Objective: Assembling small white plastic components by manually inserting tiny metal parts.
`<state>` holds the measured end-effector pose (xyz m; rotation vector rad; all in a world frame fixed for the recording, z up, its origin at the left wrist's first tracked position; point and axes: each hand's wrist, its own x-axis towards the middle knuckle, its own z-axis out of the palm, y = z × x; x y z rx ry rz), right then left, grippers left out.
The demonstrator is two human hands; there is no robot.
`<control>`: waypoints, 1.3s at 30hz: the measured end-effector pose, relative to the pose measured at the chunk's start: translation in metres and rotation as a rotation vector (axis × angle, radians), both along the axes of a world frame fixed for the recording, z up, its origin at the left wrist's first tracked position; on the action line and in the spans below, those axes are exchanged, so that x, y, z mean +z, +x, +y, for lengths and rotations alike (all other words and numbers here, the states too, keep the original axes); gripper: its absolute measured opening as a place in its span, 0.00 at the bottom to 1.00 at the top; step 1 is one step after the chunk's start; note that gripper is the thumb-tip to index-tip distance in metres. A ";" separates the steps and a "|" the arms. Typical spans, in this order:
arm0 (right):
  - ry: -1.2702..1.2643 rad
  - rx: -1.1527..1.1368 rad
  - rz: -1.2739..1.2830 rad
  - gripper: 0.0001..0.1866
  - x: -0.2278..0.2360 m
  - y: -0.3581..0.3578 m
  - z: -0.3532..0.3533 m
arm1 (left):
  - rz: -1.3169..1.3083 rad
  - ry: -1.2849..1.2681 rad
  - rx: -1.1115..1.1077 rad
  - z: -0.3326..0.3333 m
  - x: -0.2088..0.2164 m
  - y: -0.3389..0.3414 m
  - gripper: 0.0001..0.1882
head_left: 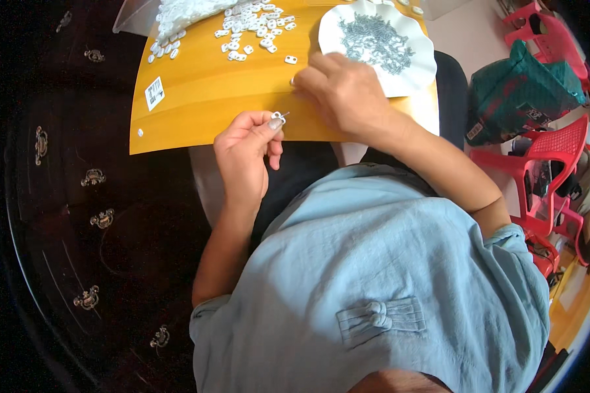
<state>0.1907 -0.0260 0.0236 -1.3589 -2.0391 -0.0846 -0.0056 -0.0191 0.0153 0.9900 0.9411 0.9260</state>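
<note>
Between thumb and fingers, my left hand pinches a small white plastic piece at the table's near edge. A thin grey screw sticks out of this piece toward the right. My right hand is a little farther right, over the table beside the plate, its fingers curled together; whatever they hold is hidden. A white scalloped plate bears a heap of small grey screws. Many loose white plastic pieces with holes lie at the table's far side, and a single white piece lies nearer.
The yellow wooden table carries a clear plastic bag of white pieces and a printed label. A dark drawer cabinet stands at the left. Red plastic chairs and a green bag are at the right.
</note>
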 end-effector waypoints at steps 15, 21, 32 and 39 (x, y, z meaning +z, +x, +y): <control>-0.283 0.192 0.352 0.05 0.003 -0.015 -0.003 | -0.096 -0.049 0.054 -0.001 0.001 0.000 0.07; -0.292 0.220 0.417 0.05 -0.001 -0.012 -0.006 | -0.050 -0.045 0.021 -0.002 0.004 0.003 0.07; -0.132 0.134 0.207 0.07 0.012 -0.006 0.002 | -0.012 -0.005 0.054 -0.010 -0.005 0.001 0.05; -0.009 -0.078 -0.583 0.07 -0.003 0.000 0.029 | -0.118 -0.063 0.104 -0.008 -0.004 0.000 0.06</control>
